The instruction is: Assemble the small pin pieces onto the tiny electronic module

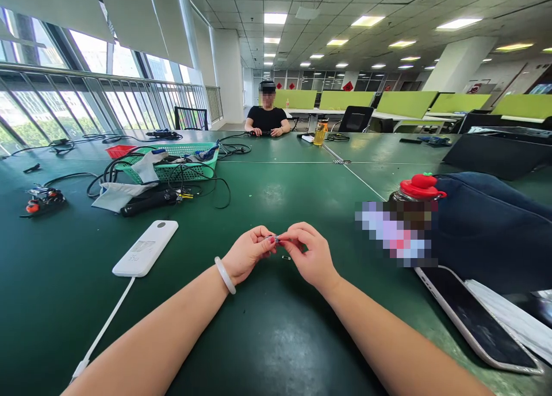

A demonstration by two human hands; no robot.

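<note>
Above the green table [267, 327], my left hand [249, 251] and my right hand [311, 254] meet fingertip to fingertip. Between them is a tiny silvery piece [276, 239], pinched by thumb and fingers from both sides; its kind is too small to make out. Just below the fingertips, a small metallic piece [286, 257] lies on the tabletop. A pale bangle [225, 275] circles my left wrist.
Left of my arm lies a white power bank [145, 248] with a cable. Behind it stands a green basket [202, 170] with cables and gloves. To the right are a phone [474, 315], a red-lidded jar [420, 186] and a dark bag [487, 229]. A person [268, 117] sits opposite.
</note>
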